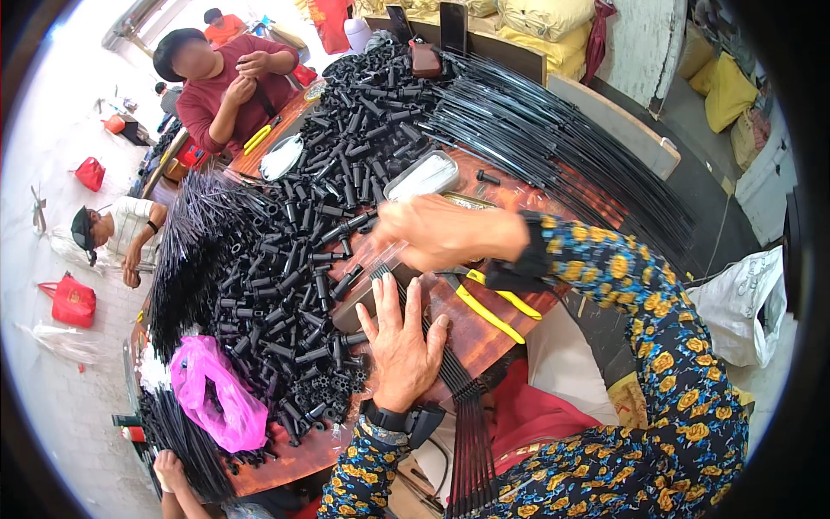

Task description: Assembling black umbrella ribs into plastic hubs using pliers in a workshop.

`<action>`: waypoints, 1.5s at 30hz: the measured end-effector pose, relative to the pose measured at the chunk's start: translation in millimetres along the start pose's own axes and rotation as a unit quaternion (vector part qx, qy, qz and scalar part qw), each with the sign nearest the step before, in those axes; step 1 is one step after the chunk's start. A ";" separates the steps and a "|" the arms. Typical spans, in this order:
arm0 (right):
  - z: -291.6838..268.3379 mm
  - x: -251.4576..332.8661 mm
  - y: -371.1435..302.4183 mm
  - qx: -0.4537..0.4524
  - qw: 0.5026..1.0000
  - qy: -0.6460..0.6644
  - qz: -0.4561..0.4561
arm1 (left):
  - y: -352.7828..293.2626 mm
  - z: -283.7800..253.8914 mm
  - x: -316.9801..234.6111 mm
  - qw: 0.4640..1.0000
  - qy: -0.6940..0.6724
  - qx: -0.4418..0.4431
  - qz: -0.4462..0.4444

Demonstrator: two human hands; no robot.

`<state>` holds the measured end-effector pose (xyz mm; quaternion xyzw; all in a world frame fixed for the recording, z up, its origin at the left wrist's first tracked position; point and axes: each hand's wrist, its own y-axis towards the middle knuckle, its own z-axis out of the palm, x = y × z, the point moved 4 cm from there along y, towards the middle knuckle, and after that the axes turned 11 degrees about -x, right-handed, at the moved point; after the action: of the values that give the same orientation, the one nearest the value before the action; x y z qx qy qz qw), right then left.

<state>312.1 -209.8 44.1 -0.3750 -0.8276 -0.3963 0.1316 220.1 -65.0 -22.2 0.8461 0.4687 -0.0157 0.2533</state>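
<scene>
My left hand (pixel 398 350) lies flat with its fingers spread, pressing on a row of thin black rods (pixel 462 381) that runs over the table edge toward my lap. Just beyond it, my right hand (pixel 445 233) hovers over the rods' far ends. It is smeared by motion, and whatever its fingers hold cannot be made out. Beside the right wrist rests a pair of pliers with yellow handles (pixel 488 313). A dark block (pixel 350 316) sits left of my left fingers, next to a big heap of short black plastic tubes (pixel 294 268).
Long black rods (pixel 553 143) lie at the far right. A white-topped tin (pixel 424 176) stands beyond my right hand. Left are a pink plastic bag (pixel 220 398) and a bundle of thin dark rods (pixel 190 251). A person in a red top (pixel 207 99) works across the table; others are nearby.
</scene>
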 end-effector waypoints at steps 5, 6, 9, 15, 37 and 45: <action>-7.1 74.9 -88.5 0.472 0.849 0.232 -0.062 | 0.3 -1.4 2.1 0.999 0.011 -0.014 0.027; -6.1 88.7 -101.3 0.443 0.870 0.189 -0.109 | 0.5 -1.6 3.2 0.999 0.013 -0.023 0.023; 15.6 108.2 -126.1 0.311 0.941 0.100 -0.086 | 2.3 -1.8 1.3 0.999 0.006 -0.033 0.022; 60.6 100.3 -141.1 0.166 0.959 -0.015 -0.228 | 0.6 6.7 7.2 0.998 0.017 -0.042 0.039; -108.1 150.2 -12.7 0.130 0.946 0.296 0.026 | -6.3 -75.2 -63.4 0.694 -0.682 0.085 -0.216; -61.8 150.5 -35.1 0.196 0.921 0.334 0.039 | -75.6 -84.1 -116.4 0.708 -0.666 0.132 -0.193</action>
<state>178.8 -192.9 142.3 -0.2196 -0.7813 -0.3234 0.4867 76.6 -86.4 50.4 0.5317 0.3250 -0.6856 0.3765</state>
